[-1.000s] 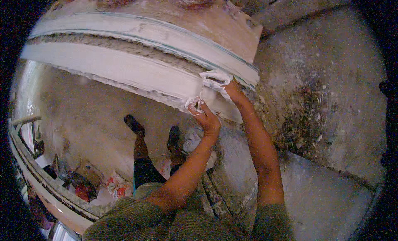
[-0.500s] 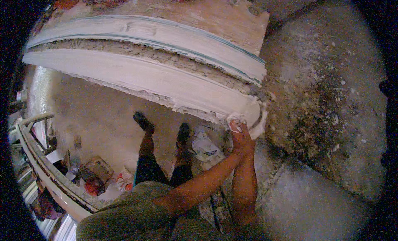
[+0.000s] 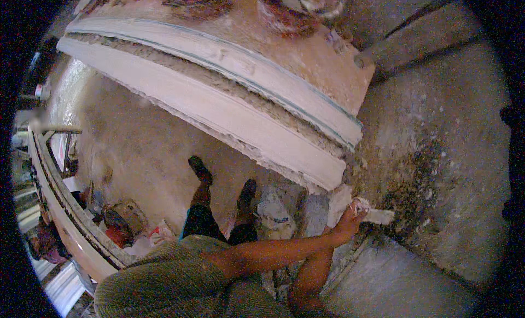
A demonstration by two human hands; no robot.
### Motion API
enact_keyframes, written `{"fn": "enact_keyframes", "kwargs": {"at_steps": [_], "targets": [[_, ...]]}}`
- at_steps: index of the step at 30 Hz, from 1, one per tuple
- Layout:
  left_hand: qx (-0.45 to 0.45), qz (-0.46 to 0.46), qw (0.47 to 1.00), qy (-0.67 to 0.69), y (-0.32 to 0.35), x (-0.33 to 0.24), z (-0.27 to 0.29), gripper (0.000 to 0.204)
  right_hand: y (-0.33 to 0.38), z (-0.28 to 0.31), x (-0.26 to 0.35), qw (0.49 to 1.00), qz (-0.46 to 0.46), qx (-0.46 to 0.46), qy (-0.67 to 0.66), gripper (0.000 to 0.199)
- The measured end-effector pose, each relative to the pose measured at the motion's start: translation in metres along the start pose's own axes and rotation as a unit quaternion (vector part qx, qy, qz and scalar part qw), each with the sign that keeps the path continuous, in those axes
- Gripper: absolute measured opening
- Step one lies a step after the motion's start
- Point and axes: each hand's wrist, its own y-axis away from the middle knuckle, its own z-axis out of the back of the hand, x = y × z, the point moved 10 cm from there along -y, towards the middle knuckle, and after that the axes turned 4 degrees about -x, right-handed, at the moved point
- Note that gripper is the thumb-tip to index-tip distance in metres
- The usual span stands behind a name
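1. Head view: the left hand grips a white plaster scrap just below the end of the long white moulding on the table.
2. The right hand is hidden behind the left forearm; its state cannot be told.
3. Likely step: clearing excess at the moulding's end; next calls for a firm pull away.

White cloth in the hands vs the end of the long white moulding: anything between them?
Head view: only bare, plaster-spattered grey surface separates the white cloth from the moulding's end; nothing else lies there.

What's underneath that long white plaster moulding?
Below the long white moulding lie a dusty floor, the person's shoes and a white bag. Its underside is hidden.
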Motion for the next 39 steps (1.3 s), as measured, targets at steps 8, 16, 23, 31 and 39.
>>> {"fn": "enact_keyframes", "kwargs": {"at_steps": [8, 16, 23, 31, 39], "targets": [[0.072, -0.053, 0.988, 0.124, -0.013, -0.234, 0.144, 0.033, -0.052, 0.013, 0.13, 0.942, 0.19, -0.007, 0.277, 0.014], [-0.061, -0.281, 0.931, 0.224, 0.062, -0.538, 0.443, 0.027, -0.021, -0.192, 0.289, 0.83, 0.389, 0.061, 0.394, 0.013], [-0.007, -0.474, 0.819, 0.325, 0.177, -0.721, 0.58, 0.044, 0.079, -0.453, 0.447, 0.708, 0.587, 0.113, 0.376, 0.014], [-0.099, -0.541, 0.77, 0.324, 0.234, -0.827, 0.803, 0.049, 0.193, -0.681, 0.613, 0.72, 0.655, 0.212, 0.093, 0.019], [-0.129, -0.596, 0.702, 0.368, 0.239, -1.007, 1.026, 0.034, 0.27, -0.972, 0.739, 0.706, 0.616, 0.338, 0.095, 0.019]]}}
